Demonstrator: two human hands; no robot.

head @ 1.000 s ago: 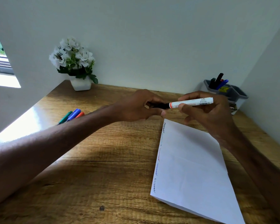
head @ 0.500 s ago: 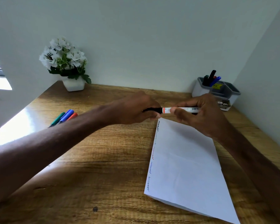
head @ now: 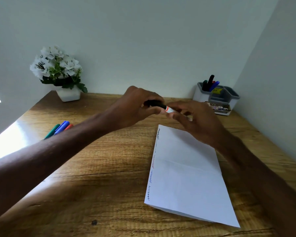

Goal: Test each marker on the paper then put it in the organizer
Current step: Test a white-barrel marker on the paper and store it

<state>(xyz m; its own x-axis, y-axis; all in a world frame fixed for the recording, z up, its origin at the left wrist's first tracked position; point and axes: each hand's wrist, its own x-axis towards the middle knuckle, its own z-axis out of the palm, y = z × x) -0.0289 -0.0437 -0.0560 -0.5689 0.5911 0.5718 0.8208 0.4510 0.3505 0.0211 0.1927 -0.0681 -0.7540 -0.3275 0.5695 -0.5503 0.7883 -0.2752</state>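
Note:
Above the far end of the paper [head: 188,175], both hands hold one white marker [head: 169,109] with an orange band. My left hand [head: 138,106] is closed around its black cap end. My right hand [head: 196,122] grips the white barrel, which its fingers mostly hide. The paper lies on the wooden desk with several short scribbles down its left edge. A grey organizer [head: 217,98] stands at the back right corner with several markers upright in one compartment. Three more markers, green [head: 52,130], blue [head: 61,127] and red [head: 69,126], lie on the desk to the left, partly behind my left forearm.
A white pot of white flowers [head: 58,74] stands at the back left of the desk [head: 101,168]. Walls close the desk in at the back and on the right. Bright light falls on the desk's left edge.
The hands have come closer together along the marker, so less of the white barrel shows. The view has shifted slightly; the paper and loose markers have not moved.

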